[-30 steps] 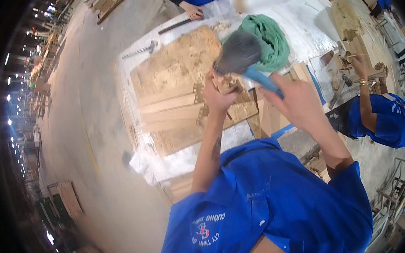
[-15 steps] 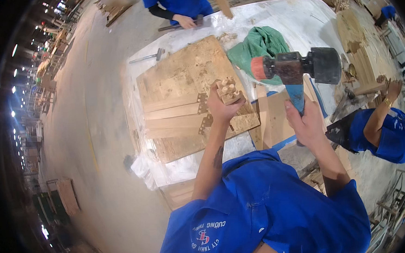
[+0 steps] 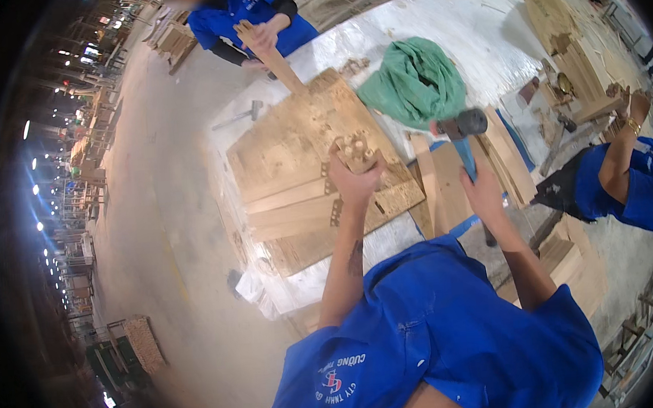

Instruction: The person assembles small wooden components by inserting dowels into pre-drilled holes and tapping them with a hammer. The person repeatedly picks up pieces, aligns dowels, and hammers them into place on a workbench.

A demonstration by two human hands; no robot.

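My left hand is wrapped round a wooden piece whose top end carries several rounded knobs; it stands upright over the plywood board. In my right hand is a mallet with a blue handle, a black striking end and a reddish one. Its head is raised off the table, near the green cloth. Beside my left hand, several tapered wooden slats lie on the board, with dark-edged holes at their near ends. The lower part of the held piece is hidden by my hand.
A green cloth lies bunched on the white-covered table. A hammer rests at the table's left. Across the table, a person holds a wooden slat. Another person works at the right, near stacked boards.
The mallet has dropped lower and farther from view, its head now looking smaller. The person opposite now holds a slat upright against the board's far edge.
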